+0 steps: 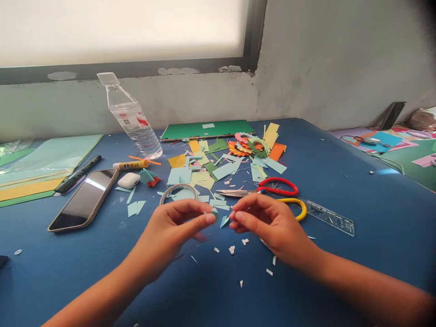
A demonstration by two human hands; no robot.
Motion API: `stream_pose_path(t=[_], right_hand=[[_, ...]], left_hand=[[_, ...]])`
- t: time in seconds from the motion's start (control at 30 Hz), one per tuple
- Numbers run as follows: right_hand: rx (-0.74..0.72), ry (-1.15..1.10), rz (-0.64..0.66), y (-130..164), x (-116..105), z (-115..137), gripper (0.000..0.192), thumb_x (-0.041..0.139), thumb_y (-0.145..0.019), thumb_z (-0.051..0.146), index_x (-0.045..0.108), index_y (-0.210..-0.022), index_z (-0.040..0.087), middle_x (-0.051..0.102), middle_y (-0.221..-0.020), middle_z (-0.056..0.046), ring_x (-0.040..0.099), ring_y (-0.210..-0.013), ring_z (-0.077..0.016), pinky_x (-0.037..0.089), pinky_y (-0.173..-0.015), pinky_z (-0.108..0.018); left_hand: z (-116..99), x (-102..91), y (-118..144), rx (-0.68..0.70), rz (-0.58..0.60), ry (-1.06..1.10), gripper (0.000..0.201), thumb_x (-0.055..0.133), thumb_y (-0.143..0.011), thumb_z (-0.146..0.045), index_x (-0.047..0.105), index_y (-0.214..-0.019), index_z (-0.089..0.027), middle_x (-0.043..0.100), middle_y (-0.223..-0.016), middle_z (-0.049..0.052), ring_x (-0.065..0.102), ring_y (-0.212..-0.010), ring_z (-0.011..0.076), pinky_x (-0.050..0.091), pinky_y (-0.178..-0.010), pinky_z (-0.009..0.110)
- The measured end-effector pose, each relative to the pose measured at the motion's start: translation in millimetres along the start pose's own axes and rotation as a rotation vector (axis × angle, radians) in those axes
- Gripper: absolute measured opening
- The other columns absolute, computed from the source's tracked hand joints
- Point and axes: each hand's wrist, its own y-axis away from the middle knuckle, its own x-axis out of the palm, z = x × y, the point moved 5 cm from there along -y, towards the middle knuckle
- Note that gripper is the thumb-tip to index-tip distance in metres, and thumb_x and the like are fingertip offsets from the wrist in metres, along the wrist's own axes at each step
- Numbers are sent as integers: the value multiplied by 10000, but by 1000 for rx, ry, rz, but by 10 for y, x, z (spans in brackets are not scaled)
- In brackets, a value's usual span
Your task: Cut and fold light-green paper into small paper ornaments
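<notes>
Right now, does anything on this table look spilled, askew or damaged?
Nothing damaged. Paper scraps lie scattered across the blue table around the scissors. The water bottle only appears tilted. Both hands' fingers pinch a small paper piece.

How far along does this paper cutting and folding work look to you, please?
Done: finished zigzag paper rosettes lie near the scrap pile; the scissors are set down. In hand: left hand and right hand pinch a tiny teal piece. Left: uncut sheets remain.
</notes>
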Motion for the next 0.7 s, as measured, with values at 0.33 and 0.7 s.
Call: stream_pose_path(t=[0.33, 0.7], right_hand=[[-92, 623, 138, -46, -92, 196, 85, 562, -841, 259, 618, -833, 195, 667, -787, -16, 639, -721, -139, 535, -645, -243], [-144, 1592, 181, -282, -669, 345, 206, 506, -869, 326, 667, -957, 233, 709, -816, -39, 650, -656, -212, 457, -529, -289]], left_hand=[[-313, -448, -136, 77, -123, -132, 158, 787, -641, -302, 670, -656, -197, 658, -717, -30, 598, -652, 105, 544, -506, 157], [77, 76, -62, 146, 179, -656, 179, 546, -797, -245, 706, -864, -203, 673, -918, 47, 636, -775, 181, 530, -596, 244]])
